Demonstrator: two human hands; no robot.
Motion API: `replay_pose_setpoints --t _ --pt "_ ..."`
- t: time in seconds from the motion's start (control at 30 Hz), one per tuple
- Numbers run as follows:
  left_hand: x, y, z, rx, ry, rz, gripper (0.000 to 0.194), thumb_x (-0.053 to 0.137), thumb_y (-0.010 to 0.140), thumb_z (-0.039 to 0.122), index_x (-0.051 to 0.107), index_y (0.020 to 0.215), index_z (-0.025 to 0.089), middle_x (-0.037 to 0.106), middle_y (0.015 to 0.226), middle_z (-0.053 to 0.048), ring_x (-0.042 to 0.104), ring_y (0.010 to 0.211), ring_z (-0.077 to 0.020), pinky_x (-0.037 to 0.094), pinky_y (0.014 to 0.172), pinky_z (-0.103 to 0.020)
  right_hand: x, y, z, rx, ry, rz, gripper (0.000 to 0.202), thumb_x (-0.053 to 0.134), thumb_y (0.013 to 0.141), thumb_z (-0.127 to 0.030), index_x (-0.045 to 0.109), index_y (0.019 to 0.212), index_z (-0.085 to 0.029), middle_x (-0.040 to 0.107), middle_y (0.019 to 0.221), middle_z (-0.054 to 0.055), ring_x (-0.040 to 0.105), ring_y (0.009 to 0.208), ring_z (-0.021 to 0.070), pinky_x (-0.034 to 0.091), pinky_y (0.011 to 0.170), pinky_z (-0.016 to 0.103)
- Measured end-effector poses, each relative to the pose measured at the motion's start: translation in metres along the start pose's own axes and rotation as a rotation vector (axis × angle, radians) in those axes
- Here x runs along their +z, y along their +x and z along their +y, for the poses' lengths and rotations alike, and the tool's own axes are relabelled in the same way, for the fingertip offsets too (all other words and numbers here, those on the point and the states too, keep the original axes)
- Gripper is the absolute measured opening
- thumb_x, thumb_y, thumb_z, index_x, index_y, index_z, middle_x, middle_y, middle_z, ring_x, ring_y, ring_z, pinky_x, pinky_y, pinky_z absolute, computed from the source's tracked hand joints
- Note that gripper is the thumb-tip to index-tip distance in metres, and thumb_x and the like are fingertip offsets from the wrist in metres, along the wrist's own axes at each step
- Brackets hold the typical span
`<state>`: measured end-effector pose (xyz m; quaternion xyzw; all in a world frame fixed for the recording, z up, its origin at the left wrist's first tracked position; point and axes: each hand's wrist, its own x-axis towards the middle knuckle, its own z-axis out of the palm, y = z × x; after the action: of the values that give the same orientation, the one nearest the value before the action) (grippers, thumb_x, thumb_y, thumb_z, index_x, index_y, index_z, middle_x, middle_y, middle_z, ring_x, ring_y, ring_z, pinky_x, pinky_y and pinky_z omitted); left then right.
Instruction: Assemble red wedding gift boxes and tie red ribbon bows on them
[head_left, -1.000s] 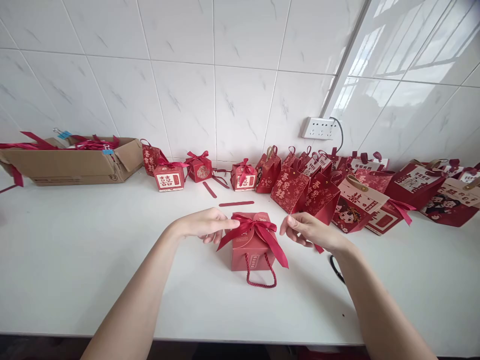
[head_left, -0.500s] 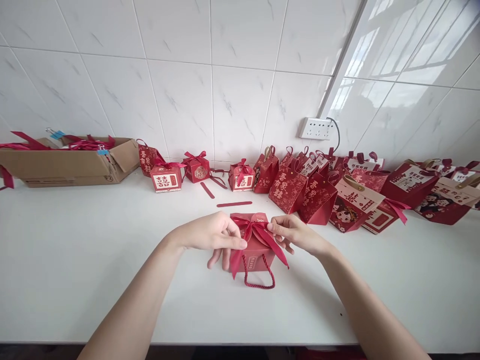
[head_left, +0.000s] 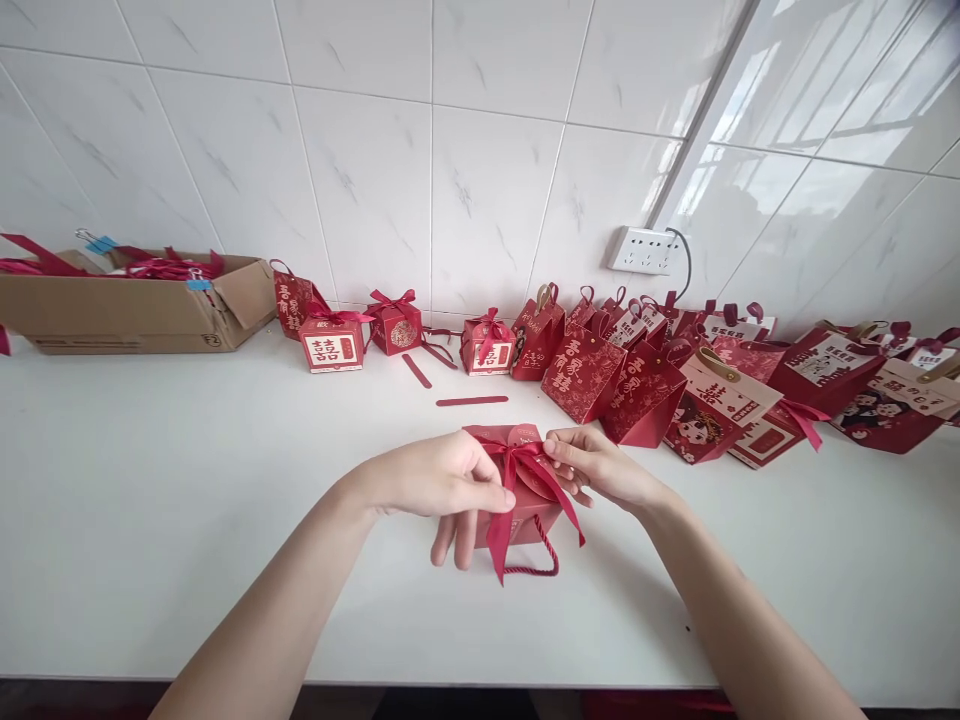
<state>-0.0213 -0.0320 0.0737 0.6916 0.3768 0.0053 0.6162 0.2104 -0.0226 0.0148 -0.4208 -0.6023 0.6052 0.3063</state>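
A red gift box [head_left: 534, 518] stands on the white table in front of me, with a red ribbon [head_left: 559, 492] tied in a bow across its top. My left hand [head_left: 442, 490] pinches a hanging tail of the ribbon between thumb and forefinger, its other fingers pointing down beside the box. At the bow's right side, my right hand [head_left: 604, 465] grips a loop of the same ribbon between thumb and forefinger. A twisted red cord handle [head_left: 551, 560] droops from the box's near side onto the table. My left hand hides part of the box's left side.
Along the tiled wall stand several finished red gift boxes [head_left: 334, 345] and bags [head_left: 581, 372]. A cardboard carton [head_left: 142, 310] holding red ribbons is at the left. Flat red strips [head_left: 472, 401] lie behind my box, and a white power strip [head_left: 641, 251] is on the wall.
My left hand has moved slightly right and down, drawing the ribbon tail toward the front of the box. My right hand keeps its pinch on the bow. The view has shifted a little.
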Motion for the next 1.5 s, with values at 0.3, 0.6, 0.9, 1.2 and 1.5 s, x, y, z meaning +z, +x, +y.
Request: replay_pose_setpoints --t 0.3,0.6,0.9,1.2,1.5 --pt "-0.009 -0.008 -0.001 -0.091 0.319 -0.039 0.034 0.055 0.077 0.038 0.052 0.052 0.016 0.056 0.039 0.002 0.046 0.029 -0.0075 0.035 0.040 -0.019 0.002 0.000 0.000 -0.012 -0.033 -0.021 0.042 0.063 0.075 -0.050 0.045 0.059 -0.016 0.042 0.052 -0.005 0.041 0.041 0.0046 0.033 0.033 0.017" --pt "-0.045 0.003 -0.027 0.013 0.178 0.126 0.064 0.043 0.064 0.078 0.049 0.059 0.015 0.052 0.044 -0.001 0.048 0.035 -0.0093 0.022 0.035 -0.019 -0.001 0.001 0.004 -0.001 -0.011 -0.005 0.041 0.065 0.074 -0.048 0.044 0.059 -0.016 0.042 0.053 -0.006 0.041 0.040 0.0043 0.034 0.032 0.017" --pt "-0.040 0.007 -0.023 0.086 0.131 0.277 0.043 0.063 0.069 0.052 0.043 0.089 0.021 0.056 0.077 0.002 0.060 0.052 -0.0110 0.031 0.038 -0.018 -0.001 0.000 0.001 -0.006 -0.002 -0.030 0.042 0.065 0.074 -0.049 0.046 0.059 -0.015 0.041 0.054 -0.005 0.043 0.042 0.0047 0.037 0.033 0.016" --pt "-0.038 0.005 -0.021 0.141 0.108 0.269 0.027 0.055 0.078 0.043 0.049 0.071 0.017 0.051 0.053 0.004 0.052 0.043 -0.0080 0.034 0.040 -0.018 -0.001 0.000 0.001 -0.005 0.000 -0.043 0.040 0.064 0.075 -0.048 0.047 0.059 -0.015 0.042 0.054 -0.005 0.043 0.042 0.0046 0.037 0.033 0.016" --pt "-0.042 0.005 -0.024 0.033 0.109 0.116 0.027 0.055 0.078 0.039 0.048 0.065 0.016 0.059 0.061 0.002 0.058 0.044 -0.0093 0.037 0.041 -0.018 0.000 0.001 0.002 -0.020 -0.009 -0.037 0.040 0.063 0.075 -0.049 0.047 0.059 -0.015 0.042 0.056 -0.005 0.040 0.043 0.0043 0.040 0.035 0.017"
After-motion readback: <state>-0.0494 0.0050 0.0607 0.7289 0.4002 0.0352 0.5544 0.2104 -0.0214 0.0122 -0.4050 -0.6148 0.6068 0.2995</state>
